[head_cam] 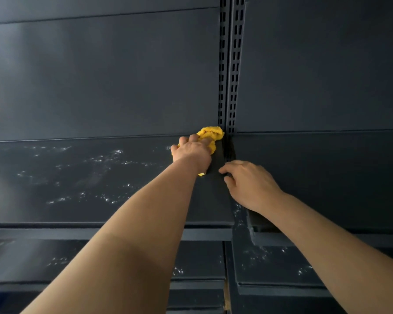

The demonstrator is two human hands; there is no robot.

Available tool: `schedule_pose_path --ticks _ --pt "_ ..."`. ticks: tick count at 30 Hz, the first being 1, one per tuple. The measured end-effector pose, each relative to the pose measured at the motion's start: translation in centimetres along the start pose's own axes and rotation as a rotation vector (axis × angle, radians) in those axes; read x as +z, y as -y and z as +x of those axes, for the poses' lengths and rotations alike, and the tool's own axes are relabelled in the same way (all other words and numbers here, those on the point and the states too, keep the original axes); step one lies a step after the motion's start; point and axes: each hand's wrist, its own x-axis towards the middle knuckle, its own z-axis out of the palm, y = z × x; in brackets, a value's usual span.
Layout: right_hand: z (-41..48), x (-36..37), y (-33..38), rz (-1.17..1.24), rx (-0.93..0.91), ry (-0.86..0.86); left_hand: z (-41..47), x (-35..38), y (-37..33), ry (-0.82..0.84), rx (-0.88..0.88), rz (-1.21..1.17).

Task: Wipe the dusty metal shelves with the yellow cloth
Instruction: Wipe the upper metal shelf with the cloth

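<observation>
left hand point(192, 150) clutching yellow cloth point(210, 134), arm outstretched

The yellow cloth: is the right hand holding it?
No, the left hand grips the yellow cloth; the right hand rests on the dark metal shelf.

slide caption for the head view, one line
Left hand grips yellow cloth at back corner of dusty metal shelf; right hand rests alongside.

Past the bays stand flat, dark blue-grey back panels point(100, 75), crossed by thin horizontal seams. Between them rises a pair of slotted uprights point(229, 64), with rows of small rectangular holes. Pale glare point(21, 53) sits on the left panel.
</observation>
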Motion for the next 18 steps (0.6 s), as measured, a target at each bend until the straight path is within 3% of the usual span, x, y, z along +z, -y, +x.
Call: schedule_pose_path --ticks 12,18 --pt "3.1 2.5 7.4 -0.035 -0.007 0.029 -0.4 -1.3 11.7 0.015 -0.117 0.021" --pt "4.5 3.7 10.9 -0.084 0.084 0.025 -0.7 -1.7 17.8 0.018 -0.139 0.016"
